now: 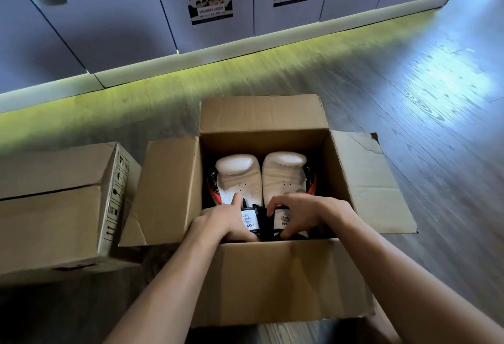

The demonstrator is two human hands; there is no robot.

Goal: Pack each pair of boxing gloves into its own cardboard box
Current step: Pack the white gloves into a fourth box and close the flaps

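A person's two bare hands reach down into an open cardboard box [272, 275] standing on a wood-grain floor [422, 98], its four flaps folded outward. Inside, just beyond the fingertips, two boxing gloves lie side by side with their pale palms facing up and their cuffs toward the wearer: the left glove [237, 177] and the right glove [283, 174] touch along their inner edges, with red and black trim showing at their outer sides. The left hand [221, 221] rests on the cuff of the left glove, fingers loosely curled and the index finger stretched forward onto the pale palm, beside a white label printed "6 oz". The right hand [302, 215] arches over the cuff of the right glove, its fingertips and thumb curled around the cuff's edge near a second matching label; how firmly it grips cannot be told. Black straps lie between the two hands. Well to the left of the left hand sits a second cardboard box [54, 207], its flaps closed and handling symbols printed down its side. Beyond the hands, a row of white lockers [109, 16] lines the wall, several bearing colourful stickers and round number plates, with yellow-green light glowing along the floor at their base.
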